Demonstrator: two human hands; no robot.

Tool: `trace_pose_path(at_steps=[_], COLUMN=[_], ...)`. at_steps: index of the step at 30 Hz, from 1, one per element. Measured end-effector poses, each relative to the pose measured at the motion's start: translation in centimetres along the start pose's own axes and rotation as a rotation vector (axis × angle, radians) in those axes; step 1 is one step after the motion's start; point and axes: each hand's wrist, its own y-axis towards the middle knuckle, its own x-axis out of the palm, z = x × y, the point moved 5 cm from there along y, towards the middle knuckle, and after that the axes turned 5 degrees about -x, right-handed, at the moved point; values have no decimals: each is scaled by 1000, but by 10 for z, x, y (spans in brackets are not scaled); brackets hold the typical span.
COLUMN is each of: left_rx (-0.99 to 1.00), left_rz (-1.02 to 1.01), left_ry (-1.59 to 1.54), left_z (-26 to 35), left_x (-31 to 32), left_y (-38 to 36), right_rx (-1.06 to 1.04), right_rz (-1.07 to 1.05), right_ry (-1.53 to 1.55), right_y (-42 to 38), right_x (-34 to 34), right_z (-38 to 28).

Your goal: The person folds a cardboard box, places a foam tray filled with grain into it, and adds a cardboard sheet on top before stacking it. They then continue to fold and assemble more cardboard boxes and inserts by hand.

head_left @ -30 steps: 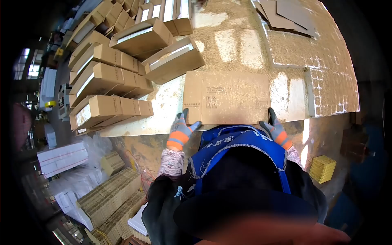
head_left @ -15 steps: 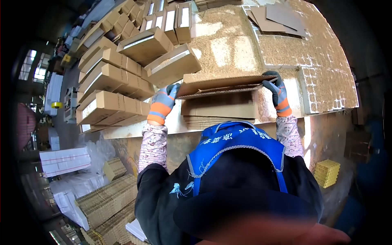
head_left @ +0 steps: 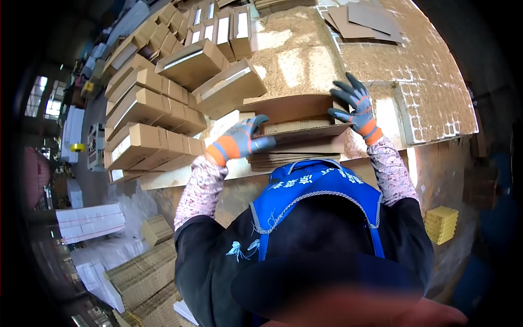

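My right hand (head_left: 360,110) upraised, fingers splayed, and left hand (head_left: 239,136) angled inward, fingers parted, at either end of the carton (head_left: 299,111)

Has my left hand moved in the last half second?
Yes: judged against the stacked cartons at the left of the view, the left hand has moved to the right, away from them.

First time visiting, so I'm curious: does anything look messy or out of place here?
Yes: brown crumb-like bits lie scattered across the table and over the gridded slab at upper right, looking spilled. On that slab, loose cardboard sheets overlap at uneven angles.
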Motion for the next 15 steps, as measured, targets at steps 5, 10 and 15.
trace_pose_path(at_steps=[5, 10, 15], left_rx=[116, 29, 382], left_rz=[742, 505, 212], left_ry=[598, 588, 593], left_z=[24, -21, 28], left_x=[-16, 8, 14], left_y=[10, 72, 49], right_rx=[-256, 104, -48], right_rz=[-72, -17, -113], right_ry=[216, 567, 243], right_y=[-24, -23, -34], right_x=[20, 23, 25], right_z=[6, 18, 7])
